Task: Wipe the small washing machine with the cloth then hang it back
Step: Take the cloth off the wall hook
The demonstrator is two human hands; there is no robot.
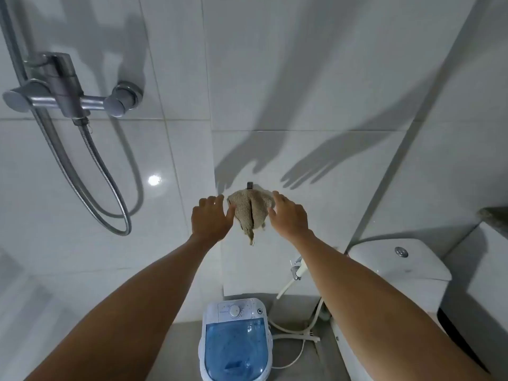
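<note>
While cloth hangs on hook, both hands' fingers spread, flanking it.

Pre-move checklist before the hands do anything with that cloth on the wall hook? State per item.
1. Cloth hangs from the hook: ok, it drapes below it, bunched.
2. Left hand at the cloth: ok, fingers open, thumb at its left edge; contact cannot tell.
3. Right hand at the cloth: ok, fingers spread at its right edge; no closed grasp shown.
4. Both hands free of other items: ok.
5. Small washing machine reachable: ok, it stands below on the floor, blue lid shut.
6. Machine already wiped or not: cannot tell.
</note>
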